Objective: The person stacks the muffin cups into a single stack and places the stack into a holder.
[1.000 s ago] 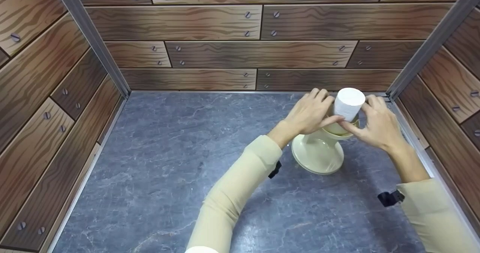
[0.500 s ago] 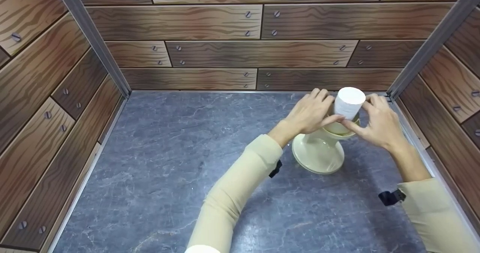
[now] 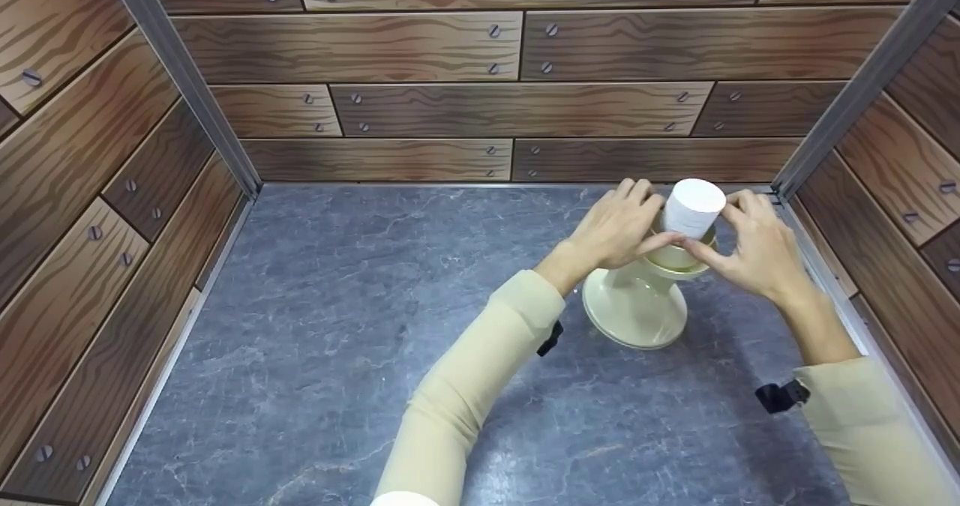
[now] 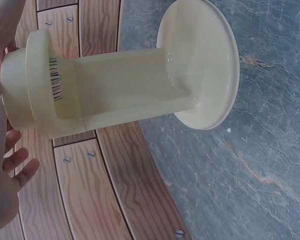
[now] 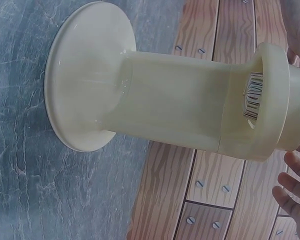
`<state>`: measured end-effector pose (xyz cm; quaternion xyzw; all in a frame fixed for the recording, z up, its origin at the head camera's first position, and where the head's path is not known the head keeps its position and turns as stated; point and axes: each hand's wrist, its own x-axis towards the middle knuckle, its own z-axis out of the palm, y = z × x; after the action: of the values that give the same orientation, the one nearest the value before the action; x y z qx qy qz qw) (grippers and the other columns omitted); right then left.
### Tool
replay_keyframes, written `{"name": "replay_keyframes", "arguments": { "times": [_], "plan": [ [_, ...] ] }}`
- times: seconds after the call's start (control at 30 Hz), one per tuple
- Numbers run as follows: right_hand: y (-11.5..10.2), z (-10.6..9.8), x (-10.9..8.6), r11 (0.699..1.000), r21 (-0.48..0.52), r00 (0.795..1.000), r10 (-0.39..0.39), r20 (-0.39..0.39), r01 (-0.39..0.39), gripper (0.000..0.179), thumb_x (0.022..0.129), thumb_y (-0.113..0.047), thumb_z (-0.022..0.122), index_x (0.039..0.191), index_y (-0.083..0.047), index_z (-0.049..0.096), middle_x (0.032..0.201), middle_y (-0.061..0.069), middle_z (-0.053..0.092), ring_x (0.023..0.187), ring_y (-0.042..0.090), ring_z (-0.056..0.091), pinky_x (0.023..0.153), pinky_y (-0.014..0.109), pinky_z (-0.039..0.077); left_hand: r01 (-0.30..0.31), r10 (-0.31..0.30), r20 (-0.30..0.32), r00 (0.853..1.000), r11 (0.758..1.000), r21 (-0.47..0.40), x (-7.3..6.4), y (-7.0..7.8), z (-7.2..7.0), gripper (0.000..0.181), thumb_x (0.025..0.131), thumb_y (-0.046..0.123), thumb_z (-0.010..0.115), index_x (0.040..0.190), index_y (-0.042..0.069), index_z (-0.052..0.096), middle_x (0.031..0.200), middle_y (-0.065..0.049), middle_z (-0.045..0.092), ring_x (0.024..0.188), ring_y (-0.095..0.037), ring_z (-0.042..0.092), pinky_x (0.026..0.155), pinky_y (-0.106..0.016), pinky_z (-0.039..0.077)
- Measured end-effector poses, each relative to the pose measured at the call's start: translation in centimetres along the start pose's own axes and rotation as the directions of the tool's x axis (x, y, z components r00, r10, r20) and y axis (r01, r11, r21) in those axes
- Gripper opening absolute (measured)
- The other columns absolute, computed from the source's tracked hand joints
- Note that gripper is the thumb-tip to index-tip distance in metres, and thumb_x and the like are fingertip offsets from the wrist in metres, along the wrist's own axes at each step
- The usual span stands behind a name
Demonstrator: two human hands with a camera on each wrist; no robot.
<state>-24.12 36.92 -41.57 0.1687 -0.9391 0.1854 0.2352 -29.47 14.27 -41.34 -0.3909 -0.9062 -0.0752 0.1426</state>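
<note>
A cream pedestal stand rises from a round base, with a wide collar near its top. Over the collar is a white cylinder with a flat top, slightly tilted in the head view. My left hand and right hand grip it from opposite sides, thumbs meeting across its front; the fingertips behind are partly hidden. In the left wrist view, fingers reach the cream round piece above the collar. Barcode-like stripes show inside the collar in the right wrist view. Some fingers stick out beside it.
The stand is on a blue-grey marbled tabletop, near its back right corner. Wood-patterned panels enclose the back and both sides, joined by grey corner strips. The right side panel is close to my right hand.
The white cylinder shifts very slightly left and down in the head view. Both hands keep their grip, and the stand stays where it was.
</note>
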Motion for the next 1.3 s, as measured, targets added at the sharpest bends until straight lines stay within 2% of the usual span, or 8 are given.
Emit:
{"name": "replay_keyframes", "arguments": {
  "times": [0.2, 0.5, 0.73, 0.87, 1.3],
  "plan": [
    [0.01, 0.08, 0.07, 1.000, 0.006, 1.000, 0.005, 0.029, -0.005, 0.064, 0.086, -0.040, 0.079, 0.126, 0.009, 0.068, 0.120, 0.025, 0.060, 0.116, 0.044, 0.052, 0.083, 0.066, 0.048, 0.023, -0.023, 0.020, 1.000, 1.000, -0.011, -0.05, -0.07, 0.12, 0.063, 0.105, 0.069, 0.038, 0.134, 0.017, 0.061, 0.131, -0.002, 0.055, 0.114, -0.016, 0.051, 0.089, -0.028, 0.050],
    [0.11, 0.16, -0.09, 1.000, 0.008, 0.998, 0.021, 0.052, -0.021, 0.063, 0.088, -0.041, 0.076, 0.126, 0.009, 0.068, 0.124, 0.025, 0.060, 0.118, 0.045, 0.053, 0.082, 0.071, 0.049, 0.038, -0.036, 0.063, 0.997, 0.999, -0.025, 0.01, -0.09, 0.39, 0.064, 0.107, 0.067, 0.035, 0.137, 0.018, 0.061, 0.139, -0.004, 0.055, 0.121, -0.017, 0.052, 0.095, -0.029, 0.051],
    [0.30, 0.28, -0.13, 1.000, 0.011, 0.998, 0.027, 0.051, -0.027, 0.061, 0.087, -0.039, 0.077, 0.125, 0.008, 0.070, 0.123, 0.024, 0.061, 0.114, 0.041, 0.053, 0.079, 0.068, 0.049, 0.046, -0.042, 0.081, 0.996, 0.998, -0.048, 0.10, -0.11, 0.42, 0.066, 0.107, 0.068, 0.034, 0.140, 0.017, 0.061, 0.139, -0.003, 0.055, 0.123, -0.017, 0.051, 0.099, -0.030, 0.050],
    [0.35, 0.31, -0.08, 0.999, 0.021, 0.998, 0.023, 0.052, -0.024, 0.057, 0.087, -0.037, 0.077, 0.122, 0.008, 0.070, 0.123, 0.024, 0.061, 0.114, 0.042, 0.052, 0.078, 0.069, 0.048, 0.044, -0.039, 0.091, 0.995, 0.997, -0.059, 0.08, -0.15, 0.37, 0.067, 0.107, 0.068, 0.033, 0.139, 0.016, 0.061, 0.139, -0.003, 0.054, 0.122, -0.017, 0.050, 0.095, -0.029, 0.050],
    [0.11, 0.15, -0.06, 1.000, 0.011, 0.999, 0.023, 0.048, -0.024, 0.056, 0.088, -0.038, 0.077, 0.119, 0.009, 0.071, 0.122, 0.024, 0.061, 0.113, 0.041, 0.053, 0.079, 0.067, 0.048, 0.026, -0.022, 0.054, 0.998, 0.997, -0.077, -0.20, -0.26, 0.28, 0.063, 0.108, 0.064, 0.038, 0.138, 0.015, 0.063, 0.136, -0.004, 0.056, 0.119, -0.017, 0.051, 0.093, -0.029, 0.050]
  ]
}}
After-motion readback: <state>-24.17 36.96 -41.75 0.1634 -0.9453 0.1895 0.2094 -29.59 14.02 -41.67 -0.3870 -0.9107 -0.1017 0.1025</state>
